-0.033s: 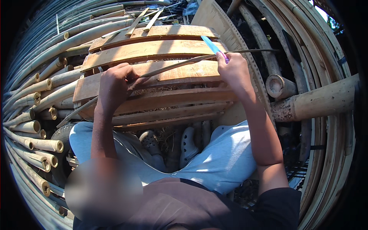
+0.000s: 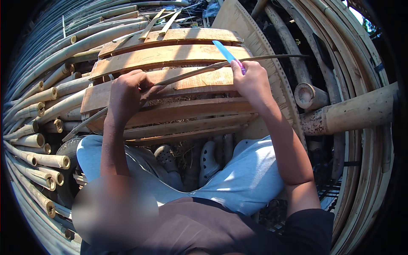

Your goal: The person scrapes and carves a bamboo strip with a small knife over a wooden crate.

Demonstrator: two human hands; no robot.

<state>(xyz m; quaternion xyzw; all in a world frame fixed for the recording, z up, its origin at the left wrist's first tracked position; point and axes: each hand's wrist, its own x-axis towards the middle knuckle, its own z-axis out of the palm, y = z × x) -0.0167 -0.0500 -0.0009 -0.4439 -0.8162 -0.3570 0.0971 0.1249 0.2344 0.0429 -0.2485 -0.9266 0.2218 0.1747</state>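
Observation:
A long, thin bamboo strip [image 2: 187,76] runs slantwise over the wooden slats, its far end out to the right and its near end down by my left knee. My left hand [image 2: 131,90] is closed round it, left of the middle. In my right hand [image 2: 251,80] is a knife [image 2: 224,52] with a blue blade and a purple handle. The blade points up and left and crosses the strip. Whether the right fingers also touch the strip is hidden. Beneath both hands lies a slatted wooden bench [image 2: 170,54], with gaps between its planks.
Stacked bamboo poles [image 2: 51,112] fill the left side, cut ends towards me. A thick bamboo pole [image 2: 352,111] juts in from the right, beside a plywood board [image 2: 278,70]. Several thin offcuts [image 2: 170,22] lie at the bench's far edge. My shoes [image 2: 208,159] are below it.
My right hand has slid a little to the left along the strip, bringing the knife with it. The left hand and the strip stay almost where they were.

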